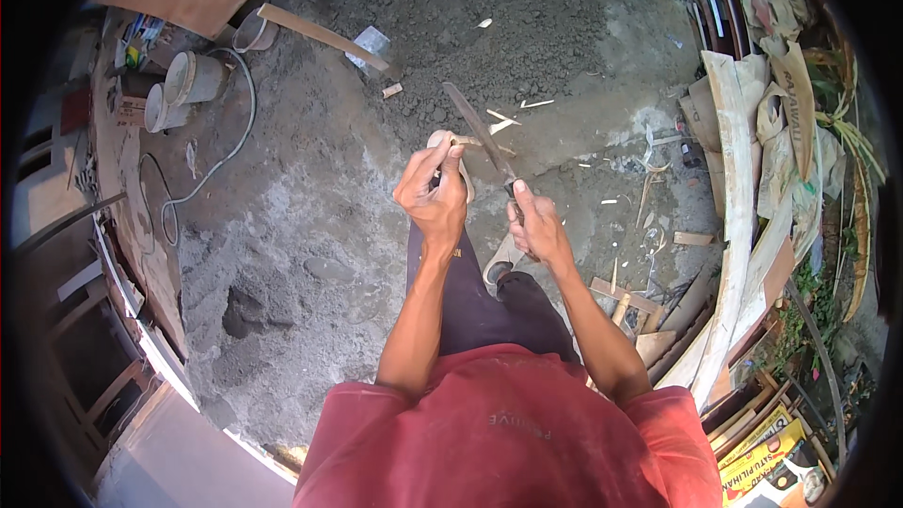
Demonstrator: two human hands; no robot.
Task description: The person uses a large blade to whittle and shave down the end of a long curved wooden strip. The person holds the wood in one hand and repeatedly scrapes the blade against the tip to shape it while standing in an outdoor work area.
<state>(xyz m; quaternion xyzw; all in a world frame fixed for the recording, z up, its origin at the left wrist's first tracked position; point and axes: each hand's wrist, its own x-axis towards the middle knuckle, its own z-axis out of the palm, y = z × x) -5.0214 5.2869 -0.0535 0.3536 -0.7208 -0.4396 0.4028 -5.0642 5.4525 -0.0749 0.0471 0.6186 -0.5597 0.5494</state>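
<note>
My left hand (435,186) is closed on a short, thin piece of wood (465,140), its end sticking out past my thumb and fingertips toward the right. In my right hand (539,223) is a machete (478,130); the fingers wrap round its dark handle. The long dark blade tilts up and to the left, its middle close to the stick. Whether the blade touches the wood I cannot tell. Pale wood shavings (503,124) lie on the ground just beyond the blade.
White buckets (193,78) and a grey hose (246,99) are at the far left. A wooden plank (320,33) lies across the rough grey ground (310,179). Tall pale boards (738,141) and paper sacks (785,103) line the right side. Wood offcuts (694,238) are scattered nearby.
</note>
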